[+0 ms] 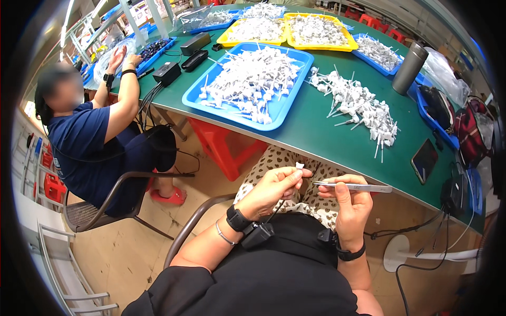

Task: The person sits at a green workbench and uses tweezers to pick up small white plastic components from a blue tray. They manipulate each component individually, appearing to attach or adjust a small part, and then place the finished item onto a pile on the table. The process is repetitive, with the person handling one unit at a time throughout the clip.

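My left hand (275,188) pinches a small white plastic part (299,165) between thumb and fingertips, above my lap. To the right of it, my right hand (349,205) grips a pair of metal tweezers (371,188). The tweezers lie nearly level, tips pointing left toward the white part and apart from it. Beyond my hands, a blue tray (190,100) on the green table is heaped with similar white parts on thin stems. Another pile of white parts (363,105) lies loose on the tabletop to the right of that tray.
Yellow trays (348,42) of white parts stand at the back of the green table (327,137). A grey bottle (410,68), a phone (425,160) and bags (474,121) are on the right. At left a co-worker (100,126) sits on a chair. A red stool (221,147) is beneath the table.
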`<state>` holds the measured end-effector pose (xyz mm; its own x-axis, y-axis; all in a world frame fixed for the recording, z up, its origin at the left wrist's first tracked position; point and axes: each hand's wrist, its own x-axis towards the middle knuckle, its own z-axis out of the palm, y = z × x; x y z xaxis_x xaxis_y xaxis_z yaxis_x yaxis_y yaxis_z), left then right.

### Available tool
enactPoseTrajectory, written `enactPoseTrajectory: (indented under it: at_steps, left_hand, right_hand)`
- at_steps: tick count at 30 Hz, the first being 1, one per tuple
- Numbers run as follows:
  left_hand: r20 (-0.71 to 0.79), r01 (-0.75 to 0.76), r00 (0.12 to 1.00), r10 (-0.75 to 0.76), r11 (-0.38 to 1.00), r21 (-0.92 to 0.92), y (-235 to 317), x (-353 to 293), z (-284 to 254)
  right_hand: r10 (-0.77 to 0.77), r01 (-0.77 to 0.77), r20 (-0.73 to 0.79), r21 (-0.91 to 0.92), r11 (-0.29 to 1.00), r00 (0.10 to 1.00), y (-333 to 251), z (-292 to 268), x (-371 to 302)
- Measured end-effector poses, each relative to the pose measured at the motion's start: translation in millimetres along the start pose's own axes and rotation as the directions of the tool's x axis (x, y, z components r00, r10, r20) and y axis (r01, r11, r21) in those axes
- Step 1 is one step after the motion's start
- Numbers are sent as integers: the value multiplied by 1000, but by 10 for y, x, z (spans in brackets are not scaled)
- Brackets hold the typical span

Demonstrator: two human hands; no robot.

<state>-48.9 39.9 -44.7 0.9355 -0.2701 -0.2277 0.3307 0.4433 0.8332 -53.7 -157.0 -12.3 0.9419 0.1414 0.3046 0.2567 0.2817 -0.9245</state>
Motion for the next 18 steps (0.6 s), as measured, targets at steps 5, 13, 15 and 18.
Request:
enactPoseTrajectory:
  at_steps: [5,13,15,18]
  left_hand:
    - [19,27,999,-27,1000,-9,154,66,-41]
    - [-25,115,992,-125,961,-252,213,172,-29]
    - [-21,166,984,-178,949,-267,259,225,-30]
    - [36,197,980,-197,915,-353,237,257,-56]
  right_hand:
    - [-3,3,-6,-12,1000,1000,-9,9,2]
    - [-5,5,-3,-7,1000,1000,-4,8,-1]
    - [-11,11,-11,8,1000,1000,-10,5,10]
    - [-33,33,-14,-4,999,999,0,-12,8]
